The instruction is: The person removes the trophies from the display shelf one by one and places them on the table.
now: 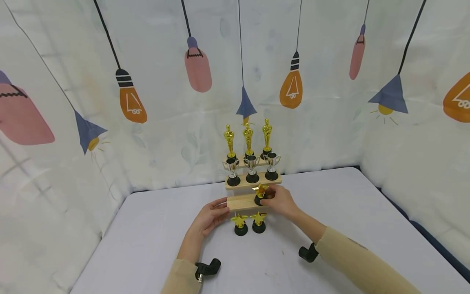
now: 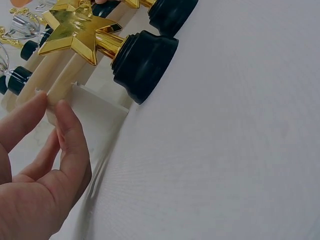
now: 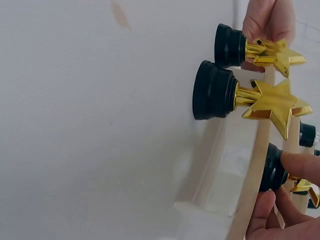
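Head view folks, what are the hands up to?

> Left hand (image 1: 208, 217): forearm angles toward the table's (image 1: 154, 232) far edge, hand tipped right at the wrist. Thumb and fingers pinch the left end of the bottom shelf (image 1: 240, 202); left wrist cam has the tips right at its corner.

And the right?

> Right hand (image 1: 282, 201) slants in over that shelf's right end, forearm pointing up and left. Thumb and curled fingers are clamped on the black base of a gold star trophy (image 1: 260, 190), which is at that end of the board.

Other stars?

> Yep, 2 standing star trophies (image 1: 240, 229) on the table, just off the bottom shelf's front edge. 3 silver cups (image 1: 252, 165) line the next shelf up (image 1: 243, 182).
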A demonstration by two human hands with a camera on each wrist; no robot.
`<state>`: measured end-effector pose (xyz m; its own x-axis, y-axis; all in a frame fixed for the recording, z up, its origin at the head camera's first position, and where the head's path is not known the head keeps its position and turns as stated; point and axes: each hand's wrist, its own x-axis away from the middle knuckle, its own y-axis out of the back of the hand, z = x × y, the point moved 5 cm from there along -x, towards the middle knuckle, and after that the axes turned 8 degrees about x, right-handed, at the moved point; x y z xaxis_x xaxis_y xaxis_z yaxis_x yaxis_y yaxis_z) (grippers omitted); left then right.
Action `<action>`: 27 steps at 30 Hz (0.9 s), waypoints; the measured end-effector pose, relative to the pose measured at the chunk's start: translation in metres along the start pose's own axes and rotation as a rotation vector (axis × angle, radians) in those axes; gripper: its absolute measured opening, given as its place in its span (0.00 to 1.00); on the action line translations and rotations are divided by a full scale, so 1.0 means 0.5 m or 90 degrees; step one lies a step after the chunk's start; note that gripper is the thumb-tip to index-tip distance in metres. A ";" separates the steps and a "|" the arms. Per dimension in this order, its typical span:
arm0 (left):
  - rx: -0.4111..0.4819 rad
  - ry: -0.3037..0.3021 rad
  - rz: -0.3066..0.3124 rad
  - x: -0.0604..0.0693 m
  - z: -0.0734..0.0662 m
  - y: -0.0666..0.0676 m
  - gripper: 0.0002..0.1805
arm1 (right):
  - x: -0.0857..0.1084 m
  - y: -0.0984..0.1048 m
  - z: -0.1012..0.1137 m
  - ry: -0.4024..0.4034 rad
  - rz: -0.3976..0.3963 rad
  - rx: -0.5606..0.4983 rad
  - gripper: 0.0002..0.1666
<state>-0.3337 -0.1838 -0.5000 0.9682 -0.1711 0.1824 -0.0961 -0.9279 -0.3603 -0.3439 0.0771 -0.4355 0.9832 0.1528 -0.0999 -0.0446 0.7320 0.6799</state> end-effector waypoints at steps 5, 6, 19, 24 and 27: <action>-0.005 -0.002 0.003 0.003 0.002 -0.003 0.31 | 0.008 0.014 -0.014 -0.015 -0.001 -0.017 0.23; -0.006 -0.003 0.005 0.003 0.002 -0.004 0.31 | 0.010 0.018 -0.016 -0.015 -0.002 -0.021 0.23; 0.003 -0.004 -0.001 0.005 0.001 -0.003 0.31 | 0.013 0.029 -0.021 -0.023 -0.012 -0.027 0.23; 0.002 -0.005 0.003 0.006 0.000 -0.002 0.31 | 0.012 0.022 -0.022 -0.016 -0.020 -0.006 0.25; -0.002 -0.006 0.005 0.005 -0.001 -0.002 0.31 | 0.010 0.018 -0.027 -0.012 -0.028 0.009 0.24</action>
<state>-0.3312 -0.1833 -0.4985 0.9695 -0.1757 0.1711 -0.1047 -0.9274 -0.3590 -0.3416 0.0935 -0.4394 0.9874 0.1074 -0.1164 0.0016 0.7280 0.6855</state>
